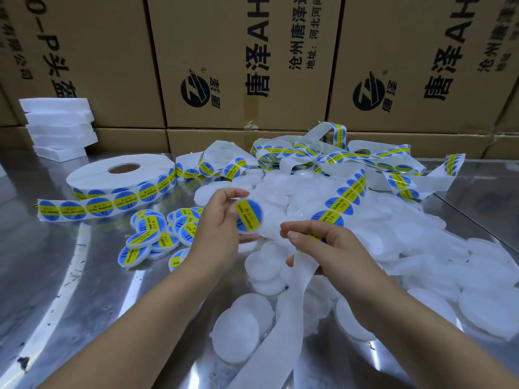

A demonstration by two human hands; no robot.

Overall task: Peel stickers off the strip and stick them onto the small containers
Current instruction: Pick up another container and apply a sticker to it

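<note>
My left hand point(217, 228) holds a small round white container point(249, 217) by its rim, with a blue and yellow sticker on its face. My right hand point(317, 245) pinches the sticker strip point(341, 203) just right of it. The strip rises from that hand toward the tangle behind. Its bare white backing point(283, 318) hangs down toward me. A pile of labelled containers point(157, 237) lies left of my left hand. Several plain white containers point(379, 228) are heaped to the right and in front.
A large sticker roll point(120, 175) lies flat at the left on the shiny metal table point(56, 276), its loose end trailing left. Tangled strip point(323, 155) piles up at the back. White foam blocks point(60, 127) are stacked far left. Cardboard boxes point(241, 60) wall off the back.
</note>
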